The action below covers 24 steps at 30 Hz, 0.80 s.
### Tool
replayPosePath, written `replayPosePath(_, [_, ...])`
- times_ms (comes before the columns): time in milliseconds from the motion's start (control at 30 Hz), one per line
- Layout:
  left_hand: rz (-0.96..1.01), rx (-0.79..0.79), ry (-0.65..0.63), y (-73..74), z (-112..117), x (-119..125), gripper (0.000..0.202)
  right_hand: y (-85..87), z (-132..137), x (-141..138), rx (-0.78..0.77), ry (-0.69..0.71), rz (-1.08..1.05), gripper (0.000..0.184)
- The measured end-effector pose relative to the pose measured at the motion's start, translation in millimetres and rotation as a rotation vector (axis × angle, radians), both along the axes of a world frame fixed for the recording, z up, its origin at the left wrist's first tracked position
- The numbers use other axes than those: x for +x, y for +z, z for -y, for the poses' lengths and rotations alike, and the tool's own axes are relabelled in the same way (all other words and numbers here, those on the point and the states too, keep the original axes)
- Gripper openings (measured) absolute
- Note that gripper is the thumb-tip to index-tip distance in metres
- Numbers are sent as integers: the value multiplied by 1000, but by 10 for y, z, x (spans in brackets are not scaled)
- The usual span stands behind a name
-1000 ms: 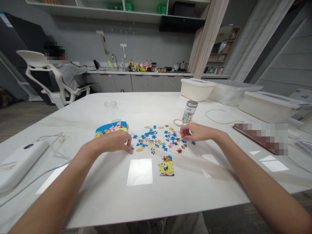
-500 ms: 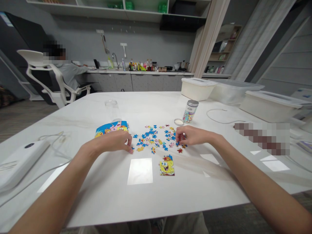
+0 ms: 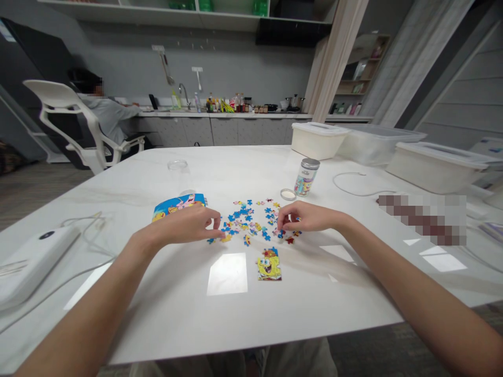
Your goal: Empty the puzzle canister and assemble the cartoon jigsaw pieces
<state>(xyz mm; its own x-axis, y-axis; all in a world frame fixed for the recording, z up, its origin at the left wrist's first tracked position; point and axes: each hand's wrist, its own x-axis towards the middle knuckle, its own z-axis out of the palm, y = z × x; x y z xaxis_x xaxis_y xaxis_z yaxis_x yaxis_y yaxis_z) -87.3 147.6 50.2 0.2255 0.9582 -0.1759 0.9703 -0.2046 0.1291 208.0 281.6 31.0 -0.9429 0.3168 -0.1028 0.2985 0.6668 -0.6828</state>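
Note:
Loose jigsaw puzzle pieces (image 3: 244, 213), mostly blue with some yellow and pink, lie scattered between my hands. My left hand (image 3: 196, 224) hovers low at their left side, thumb and fingers apart. Its fingertips are beside a yellow puzzle piece (image 3: 226, 238); a blue puzzle piece (image 3: 211, 241) lies under the hand. On the right, my right hand (image 3: 302, 215) has its fingers curled down in a pinch on a blue puzzle piece (image 3: 281, 234), partly hidden by them. A joined puzzle section (image 3: 269, 264) with a yellow cartoon face lies nearer to me.
Behind my left hand is a colourful picture sheet (image 3: 178, 203), with a clear jar (image 3: 177, 166) beyond. A printed tin (image 3: 307, 178) and a round lid (image 3: 288, 194) stand behind my right hand. Lidded bins (image 3: 320, 140) line the back right. A white device (image 3: 39, 262) with cables lies left.
My left hand has moved right toward the pieces, leaving a blue piece behind under it. My right hand has shifted slightly left, with a blue piece at its fingertips.

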Motion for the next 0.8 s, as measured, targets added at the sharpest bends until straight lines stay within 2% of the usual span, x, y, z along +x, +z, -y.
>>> replayPosePath(100, [-22,11,-53,-24,11,118,38,-23,12,-22,-46,5,-5,19])
replayPosePath(200, [-94,21,-86,-66,9,167,35,-23,-2,-12,-21,-7,11,19])
replayPosePath(467, [-226,29,-28,-75,-9,54,26,-69,-107,61,163,-125,95,17])
replayPosePath(600, [-225,28,-34,-78,-12,55,27,-179,-71,-22,331,-193,-21,17])
replayPosePath(700, [-230,21,-30,-72,-14,80,27,-255,-14,-103,433,-186,-66,23])
replayPosePath(800, [-240,17,-16,-67,-16,97,27,-293,18,-139,440,-168,-43,21])
